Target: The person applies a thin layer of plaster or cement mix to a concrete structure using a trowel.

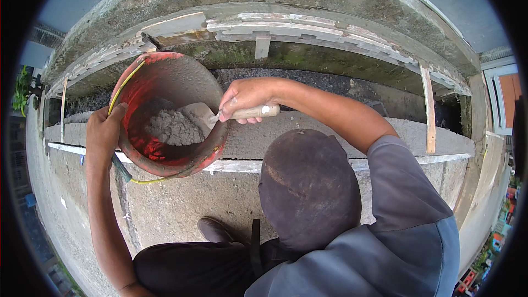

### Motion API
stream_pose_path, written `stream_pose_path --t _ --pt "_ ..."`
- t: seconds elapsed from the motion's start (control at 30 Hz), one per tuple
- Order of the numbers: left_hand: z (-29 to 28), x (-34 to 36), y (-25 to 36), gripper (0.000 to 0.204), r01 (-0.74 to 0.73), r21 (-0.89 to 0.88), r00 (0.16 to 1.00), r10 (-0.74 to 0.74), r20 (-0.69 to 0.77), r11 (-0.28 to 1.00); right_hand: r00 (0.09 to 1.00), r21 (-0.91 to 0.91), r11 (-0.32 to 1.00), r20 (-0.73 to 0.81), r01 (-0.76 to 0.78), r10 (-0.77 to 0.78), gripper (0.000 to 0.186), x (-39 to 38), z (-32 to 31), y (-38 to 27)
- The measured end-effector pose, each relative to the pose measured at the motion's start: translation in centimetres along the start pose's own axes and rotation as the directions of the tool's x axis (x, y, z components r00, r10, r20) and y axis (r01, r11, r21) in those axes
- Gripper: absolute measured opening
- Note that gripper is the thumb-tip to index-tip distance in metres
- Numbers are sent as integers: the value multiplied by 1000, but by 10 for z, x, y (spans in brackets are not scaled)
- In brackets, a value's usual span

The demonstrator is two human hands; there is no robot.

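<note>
A red bucket (190, 80), crusted with grey cement, is tipped so its mouth faces up toward me. Wet mortar (175, 127) lies in a heap at its bottom. My left hand (103, 126) is closed over the bucket's left rim, beside the yellow wire handle with its green grip (121, 168). From the right, my right hand (250, 98) is wrapped round the pale handle of a trowel (199, 114). The trowel's grey blade reaches over the rim into the bucket, its tip at the mortar.
Beneath the bucket runs a strip of grey mortar (330, 132) edged by a pale board (352, 164). Beyond it is a sunken channel with wooden boards (308, 28) along its far wall. An upright wooden batten (428, 110) stands at the right. A dark cap (311, 190) fills the lower middle.
</note>
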State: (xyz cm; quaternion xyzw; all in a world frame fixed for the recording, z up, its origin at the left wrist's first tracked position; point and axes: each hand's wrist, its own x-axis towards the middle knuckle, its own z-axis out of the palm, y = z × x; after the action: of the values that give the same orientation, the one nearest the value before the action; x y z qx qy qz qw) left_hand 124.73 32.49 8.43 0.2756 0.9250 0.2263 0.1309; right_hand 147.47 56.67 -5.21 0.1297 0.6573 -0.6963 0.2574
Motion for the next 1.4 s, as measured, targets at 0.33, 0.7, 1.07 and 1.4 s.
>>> stream_pose_path --t 0.33,0.7,1.07,1.4 --pt "-12 1 -18 34 85 -178 993 -69 96 980 817 -58 998 -576 -13 -23 28 -126 -150 -8" --pt "-12 8 -27 36 104 -190 993 -90 82 976 451 -644 103 -632 -758 -630 28 -94 -226 27" --pt "-15 7 -3 36 118 -111 991 -109 84 987 555 -874 431 -478 -223 -681 38 -53 -46 -32" --pt "8 -13 40 49 -65 257 998 66 8 964 747 -991 65 -128 -114 -652 16 43 18 -49"
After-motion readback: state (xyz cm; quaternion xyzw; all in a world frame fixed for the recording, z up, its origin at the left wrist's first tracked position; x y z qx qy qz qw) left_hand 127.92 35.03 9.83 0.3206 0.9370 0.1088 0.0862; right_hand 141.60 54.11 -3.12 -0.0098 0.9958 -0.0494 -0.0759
